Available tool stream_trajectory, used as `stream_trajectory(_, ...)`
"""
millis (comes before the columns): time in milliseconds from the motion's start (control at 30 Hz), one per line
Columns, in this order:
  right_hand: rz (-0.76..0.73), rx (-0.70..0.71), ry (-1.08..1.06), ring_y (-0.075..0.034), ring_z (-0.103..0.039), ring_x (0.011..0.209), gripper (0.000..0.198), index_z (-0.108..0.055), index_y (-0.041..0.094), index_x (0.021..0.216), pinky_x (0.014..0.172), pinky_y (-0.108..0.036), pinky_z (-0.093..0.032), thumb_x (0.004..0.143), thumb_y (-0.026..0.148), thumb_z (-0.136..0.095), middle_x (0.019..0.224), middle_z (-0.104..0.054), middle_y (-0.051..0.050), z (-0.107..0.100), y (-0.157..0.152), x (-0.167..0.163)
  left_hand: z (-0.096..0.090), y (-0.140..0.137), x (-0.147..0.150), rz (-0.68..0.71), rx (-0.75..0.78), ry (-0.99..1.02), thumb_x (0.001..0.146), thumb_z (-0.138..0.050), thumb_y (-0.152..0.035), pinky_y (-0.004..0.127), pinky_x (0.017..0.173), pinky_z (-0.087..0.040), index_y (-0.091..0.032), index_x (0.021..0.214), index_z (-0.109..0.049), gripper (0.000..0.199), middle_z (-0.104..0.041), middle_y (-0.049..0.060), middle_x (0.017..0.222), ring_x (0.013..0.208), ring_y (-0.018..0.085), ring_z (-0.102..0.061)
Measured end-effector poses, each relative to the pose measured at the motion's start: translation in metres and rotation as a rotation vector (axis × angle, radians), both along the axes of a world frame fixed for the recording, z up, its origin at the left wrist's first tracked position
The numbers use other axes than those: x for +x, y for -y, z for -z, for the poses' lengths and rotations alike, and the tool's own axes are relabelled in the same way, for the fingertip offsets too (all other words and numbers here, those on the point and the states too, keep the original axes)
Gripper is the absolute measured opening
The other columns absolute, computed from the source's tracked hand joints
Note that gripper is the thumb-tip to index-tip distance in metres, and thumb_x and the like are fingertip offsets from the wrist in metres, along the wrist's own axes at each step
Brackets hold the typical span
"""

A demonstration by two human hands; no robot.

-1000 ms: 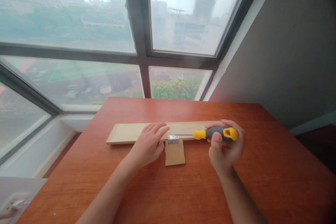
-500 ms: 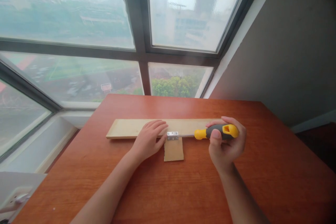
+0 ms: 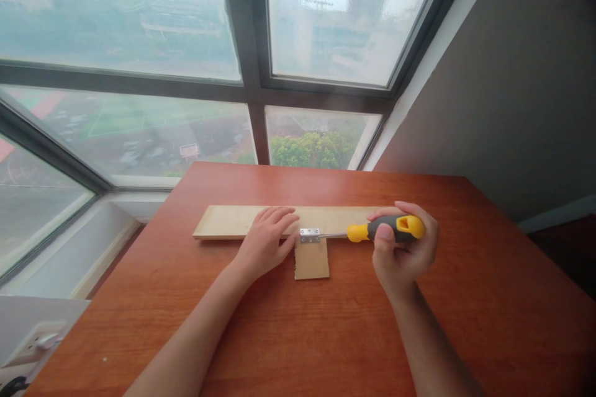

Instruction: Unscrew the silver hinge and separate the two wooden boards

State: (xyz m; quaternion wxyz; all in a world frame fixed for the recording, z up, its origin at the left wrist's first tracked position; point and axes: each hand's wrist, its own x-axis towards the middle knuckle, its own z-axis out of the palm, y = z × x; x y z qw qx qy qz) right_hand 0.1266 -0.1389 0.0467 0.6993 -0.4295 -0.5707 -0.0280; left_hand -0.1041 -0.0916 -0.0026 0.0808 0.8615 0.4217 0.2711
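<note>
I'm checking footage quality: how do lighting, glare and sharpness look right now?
Head view: the window is hazy and brightest near the top; a pale sheen marks the far table; the wall darkens rightward; the screwdriver reads clearly; the metal hinge is too small for fine detail.

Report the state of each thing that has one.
Wooden board, lying flat.
Small panel, at the board's near edge.
Metal hinge, seemingly spread open.
Screwdriver, held sideways, tip at the hinge.
Left hand, resting on the board.
Right hand, closed around the screwdriver.
Plug, apparently plugged in.
</note>
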Motion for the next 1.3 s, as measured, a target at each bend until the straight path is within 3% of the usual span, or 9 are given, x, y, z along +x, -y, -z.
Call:
stream_trajectory(733,-0.054,-0.007,0.027,-0.017,-0.065,0.063,0.038,-0.053,0.021,0.116,0.063,-0.034,-0.054,0.08,0.024,-0.065,0.077,-0.067,-0.001,-0.001,0.004,-0.003,0.004,0.0,0.002,-0.013,-0.018,-0.004,0.093,-0.05,-0.03,0.044,0.101,-0.044,-0.022,0.113,-0.064,0.026,-0.064,0.008,0.122,0.112,0.025,-0.059)
stream_trajectory(1300,-0.159,0.011,0.282,-0.019,-0.069,0.068,0.06,-0.051,0.026,0.127,0.06,-0.036,-0.058,0.073,0.026,-0.077,0.085,-0.07,-0.003,-0.001,0.011,0.002,0.001,0.0,0.004,-0.015,-0.046,-0.014,0.093,-0.05,-0.029,0.042,0.101,-0.043,-0.022,0.104,-0.065,0.02,-0.064,0.007,0.119,0.111,0.023,-0.058)
